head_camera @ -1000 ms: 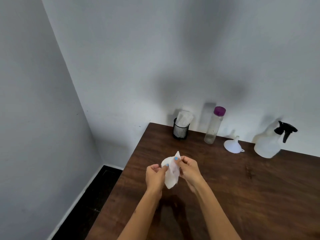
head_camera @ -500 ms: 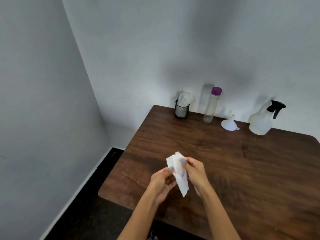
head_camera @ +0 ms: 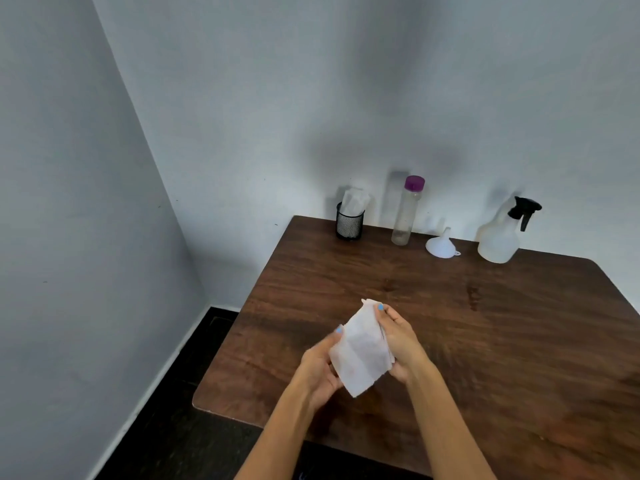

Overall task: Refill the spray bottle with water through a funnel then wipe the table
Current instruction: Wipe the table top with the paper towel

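Note:
A white tissue (head_camera: 360, 351) is held flat between my left hand (head_camera: 318, 365) and my right hand (head_camera: 398, 337), above the near left part of the dark wooden table (head_camera: 485, 323). At the back right stands a translucent white spray bottle (head_camera: 500, 235) with a black trigger head. A white funnel (head_camera: 441, 244) lies mouth-down just left of it. Further left stands a clear water bottle (head_camera: 405, 213) with a purple cap; it looks almost empty.
A black mesh cup (head_camera: 349, 225) holding white tissues stands at the table's back left corner. Grey walls close the back and the left side. Dark floor (head_camera: 166, 427) shows left of the table's rounded near corner.
The tissue has been spread out wider between both hands. The view has pulled back and tilted down, so more of the table's near edge and the floor shows.

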